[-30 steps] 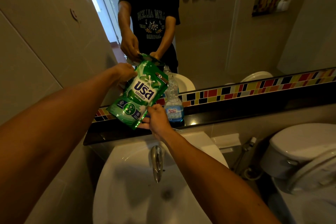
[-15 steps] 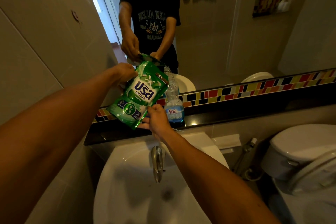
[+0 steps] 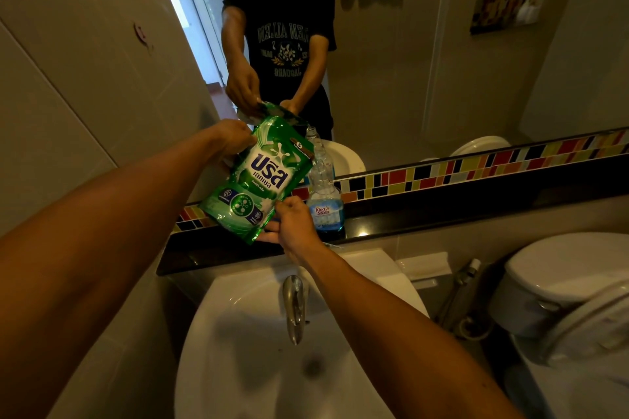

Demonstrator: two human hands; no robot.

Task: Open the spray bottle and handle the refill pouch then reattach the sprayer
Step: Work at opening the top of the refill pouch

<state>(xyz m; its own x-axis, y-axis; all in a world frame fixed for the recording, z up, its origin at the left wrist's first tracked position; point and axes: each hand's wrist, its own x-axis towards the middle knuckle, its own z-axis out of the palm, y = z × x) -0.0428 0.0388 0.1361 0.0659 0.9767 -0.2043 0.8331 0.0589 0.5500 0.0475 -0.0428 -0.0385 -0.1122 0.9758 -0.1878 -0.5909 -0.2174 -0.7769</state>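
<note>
On the dark bathroom ledge (image 3: 442, 214) stands the uncapped spray bottle (image 3: 323, 204); just left, both hands hold the green refill pouch (image 3: 258, 177) as before, left hand (image 3: 231, 139) pinching its top, right hand (image 3: 292, 221) its bottom, pouring not begun.

white sink (image 3: 238, 367), chrome tap (image 3: 294, 306), toilet (image 3: 561, 286), mirror (image 3: 425, 61), mosaic tile strip (image 3: 476, 170)

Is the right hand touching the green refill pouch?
Touching: the head view shows the right hand pinching the bottom corner of the refill pouch.
</note>
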